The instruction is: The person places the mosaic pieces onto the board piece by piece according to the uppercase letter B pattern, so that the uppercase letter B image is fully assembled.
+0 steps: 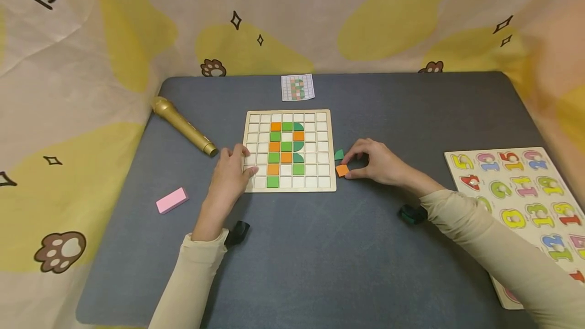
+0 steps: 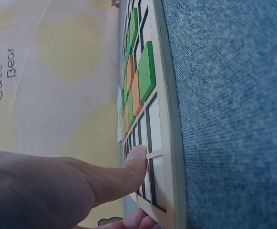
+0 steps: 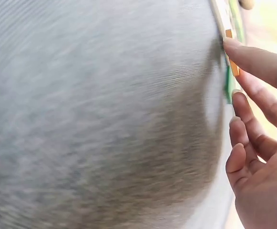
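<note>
A wooden grid board (image 1: 288,190) lies mid-table, bearing green and orange square tiles and dark green quarter-round tiles. My left hand (image 1: 230,171) holds the board's left edge; its thumb (image 2: 137,162) lies over the grid cells while the other fingers are at the side. Just off the board's right edge, my right hand (image 1: 381,162) pinches an orange square tile (image 1: 342,170) between thumb and forefinger. Right behind that tile is a dark green quarter-round tile (image 1: 338,155), also seen close to the fingertips in the right wrist view.
A small printed pattern card (image 1: 298,88) lies behind the board. To the left are a gold microphone (image 1: 185,127) and a pink block (image 1: 172,200). A number puzzle board (image 1: 495,171) lies at the right, partly under the right sleeve. A patterned cloth (image 1: 292,19) hangs behind the table.
</note>
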`<state>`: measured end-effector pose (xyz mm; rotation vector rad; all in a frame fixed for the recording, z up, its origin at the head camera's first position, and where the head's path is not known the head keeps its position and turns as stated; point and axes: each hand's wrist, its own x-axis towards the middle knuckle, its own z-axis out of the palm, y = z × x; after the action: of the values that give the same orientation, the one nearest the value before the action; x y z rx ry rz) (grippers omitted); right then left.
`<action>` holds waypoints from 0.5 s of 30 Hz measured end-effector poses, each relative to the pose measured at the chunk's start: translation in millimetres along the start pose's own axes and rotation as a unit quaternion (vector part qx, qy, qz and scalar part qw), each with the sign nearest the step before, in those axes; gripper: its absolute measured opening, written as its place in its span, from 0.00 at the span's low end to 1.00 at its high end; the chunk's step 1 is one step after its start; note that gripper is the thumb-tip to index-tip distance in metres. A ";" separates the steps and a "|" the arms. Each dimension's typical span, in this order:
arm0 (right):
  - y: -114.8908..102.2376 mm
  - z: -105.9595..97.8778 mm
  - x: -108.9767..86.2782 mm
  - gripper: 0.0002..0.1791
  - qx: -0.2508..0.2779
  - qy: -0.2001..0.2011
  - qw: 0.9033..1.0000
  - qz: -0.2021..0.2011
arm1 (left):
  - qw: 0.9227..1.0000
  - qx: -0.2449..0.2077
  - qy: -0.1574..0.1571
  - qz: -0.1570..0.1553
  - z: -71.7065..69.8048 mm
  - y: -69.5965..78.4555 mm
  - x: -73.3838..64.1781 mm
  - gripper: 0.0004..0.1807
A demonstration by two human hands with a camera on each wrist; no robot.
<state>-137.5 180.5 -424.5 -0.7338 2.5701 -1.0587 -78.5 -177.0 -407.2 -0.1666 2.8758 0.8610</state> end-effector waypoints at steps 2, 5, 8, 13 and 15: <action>-3.4 -0.4 0.8 0.16 0.003 0.008 1.000 0.003 | 1.000 0.001 -0.001 0.000 0.0 -0.2 0.0 0.22; -10.9 2.6 2.4 0.16 0.014 0.019 1.000 0.000 | 1.000 0.003 -0.001 -0.002 -0.4 -0.3 0.0 0.22; -19.9 13.1 5.3 0.16 0.025 0.029 0.999 -0.007 | 1.000 0.005 -0.001 -0.002 -0.7 -0.4 0.1 0.22; -37.0 40.4 12.3 0.15 0.029 0.036 0.999 -0.024 | 1.000 0.003 0.001 0.004 0.3 -1.3 1.1 0.22; -43.9 51.0 15.8 0.15 0.030 0.035 0.998 -0.033 | 1.000 0.003 0.003 0.005 0.9 -1.5 1.3 0.22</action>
<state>-113.8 115.8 -429.6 -0.7851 2.5753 -1.1966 -79.5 -177.8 -408.9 -0.1547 2.8869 0.8554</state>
